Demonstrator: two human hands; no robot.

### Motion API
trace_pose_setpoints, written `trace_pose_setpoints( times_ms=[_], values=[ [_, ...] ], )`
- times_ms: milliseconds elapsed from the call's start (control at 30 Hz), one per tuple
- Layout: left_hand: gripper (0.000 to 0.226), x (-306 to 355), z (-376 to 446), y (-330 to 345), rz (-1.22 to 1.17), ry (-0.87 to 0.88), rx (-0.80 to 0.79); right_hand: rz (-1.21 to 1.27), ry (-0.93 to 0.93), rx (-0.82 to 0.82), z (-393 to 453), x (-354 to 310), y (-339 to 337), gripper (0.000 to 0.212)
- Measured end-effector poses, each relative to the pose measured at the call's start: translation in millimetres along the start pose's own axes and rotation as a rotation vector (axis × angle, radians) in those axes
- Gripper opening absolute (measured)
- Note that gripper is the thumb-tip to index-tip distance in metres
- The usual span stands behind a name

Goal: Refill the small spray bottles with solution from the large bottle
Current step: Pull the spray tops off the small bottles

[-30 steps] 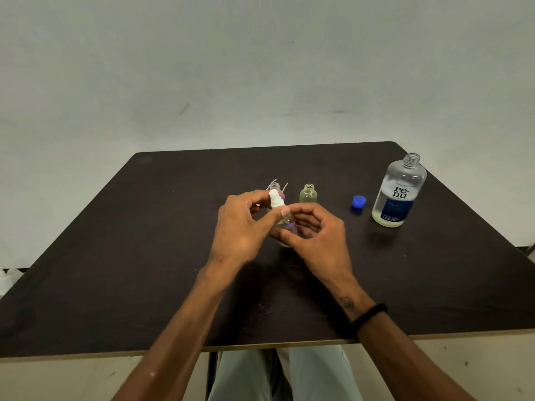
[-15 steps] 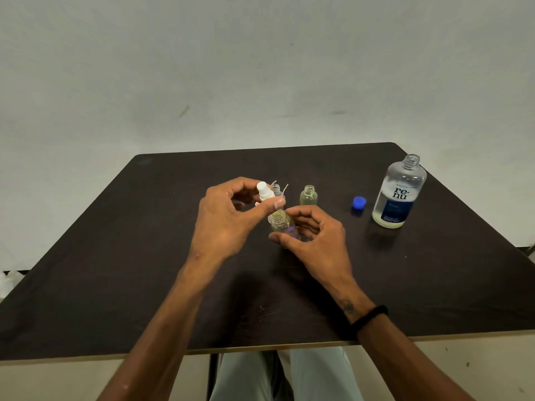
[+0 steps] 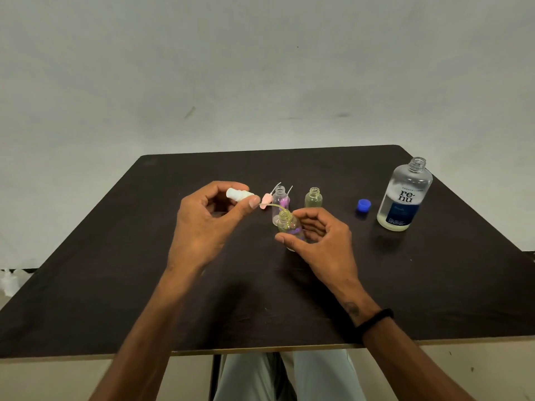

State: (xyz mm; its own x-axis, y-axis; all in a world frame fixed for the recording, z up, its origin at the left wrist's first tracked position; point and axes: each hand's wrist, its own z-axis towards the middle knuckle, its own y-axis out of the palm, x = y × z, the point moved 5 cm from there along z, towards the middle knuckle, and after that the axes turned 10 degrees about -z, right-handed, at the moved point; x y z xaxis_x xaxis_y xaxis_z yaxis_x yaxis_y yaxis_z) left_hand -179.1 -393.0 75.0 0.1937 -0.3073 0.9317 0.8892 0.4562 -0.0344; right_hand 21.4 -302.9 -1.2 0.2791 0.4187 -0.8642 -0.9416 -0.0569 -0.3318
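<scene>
The left hand (image 3: 208,221) pinches the spray head (image 3: 238,194), its dip tube (image 3: 275,206) slanting toward 4 o'clock into the neck of the small bottle (image 3: 288,225) gripped by the right hand (image 3: 321,241).

Left hand (image 3: 207,219) pinching, right hand (image 3: 321,241) curled, gripping.

A dark brown table (image 3: 115,285) with a pale front edge is carrying everything. Standing on it toward two o'clock is the large bottle (image 3: 404,195), uncapped and upright, with a little liquid sitting at its bottom. Its blue cap (image 3: 363,205) is lying just beside it on the nine o'clock side. Near the centre, two small open bottles are standing upright: a yellowish bottle (image 3: 313,197) and, at its nine o'clock, a clear bottle (image 3: 280,198) showing purple inside. Two thin white tubes (image 3: 289,189) are poking up by that clear bottle.
</scene>
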Motion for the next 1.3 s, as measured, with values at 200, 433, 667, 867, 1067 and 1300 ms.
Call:
trace_pose_setpoints(
  times_ms=[200, 433, 667, 867, 1067, 1300],
  values=[
    [0.035, -12, -7, -29, -0.015, -0.094, 0.049, 0.004, 0.018, -0.004, -1, 3, 2, 0.054],
    [0.029, -58, -7, -48, -0.179, -0.227, 0.281, 0.076, 0.068, -0.029, -2, 6, 4, 0.052],
    [0.027, -104, 51, -15, 0.122, -0.210, 0.416, 0.113, 0.064, -0.028, -3, 5, 5, 0.047],
    [0.020, -125, 84, 13, 0.461, -0.213, 0.450, -0.060, -0.005, 0.016, -1, 1, 4, 0.049],
    [0.021, -131, 104, 23, 0.566, -0.233, 0.407, -0.070, 0.008, -0.018, 1, -2, 12, 0.051],
    [0.027, -131, 110, 23, 0.667, -0.240, 0.377, -0.076, 0.038, -0.052, 1, -2, 19, 0.051]
  ],
)
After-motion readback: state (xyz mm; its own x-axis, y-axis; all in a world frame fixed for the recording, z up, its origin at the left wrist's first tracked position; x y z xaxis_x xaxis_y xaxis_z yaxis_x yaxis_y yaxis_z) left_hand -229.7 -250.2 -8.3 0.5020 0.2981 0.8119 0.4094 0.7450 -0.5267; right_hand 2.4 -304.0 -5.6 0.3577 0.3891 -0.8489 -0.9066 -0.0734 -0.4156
